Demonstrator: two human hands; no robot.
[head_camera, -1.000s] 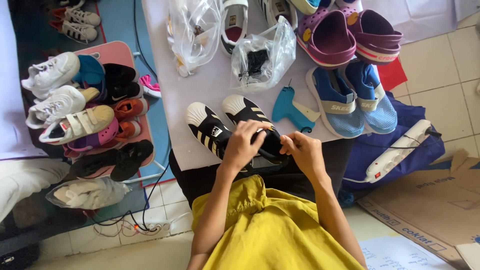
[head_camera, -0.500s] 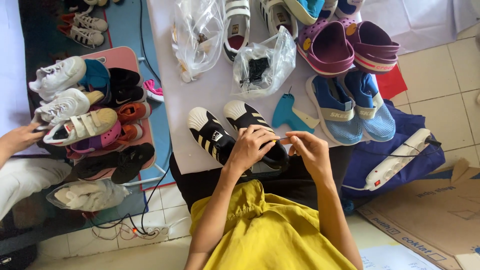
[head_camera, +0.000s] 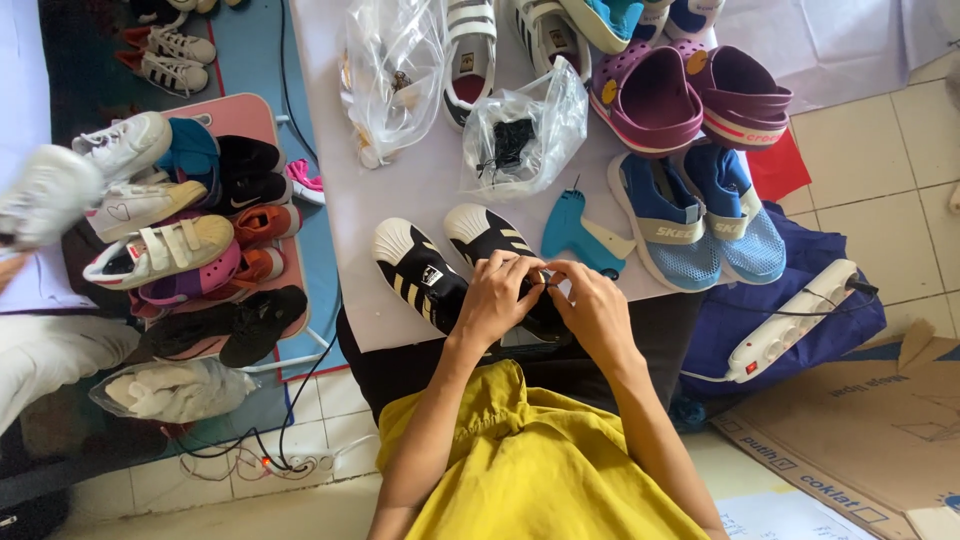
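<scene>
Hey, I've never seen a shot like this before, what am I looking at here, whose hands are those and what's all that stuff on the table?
This is one picture from a camera worn on a person's head, looking straight down at their own two bare hands. No machine is involved. The left hand and right hand meet over a black shoe with white stripes, fingers pinching something small at its opening; what exactly is too small to tell. Its twin, the other black shoe, lies just beside it on the white table. Also on the table: a teal glue gun, blue sandals, purple clogs and two clear plastic bags. A pink rack of shoes stands on the floor to one side.
</scene>
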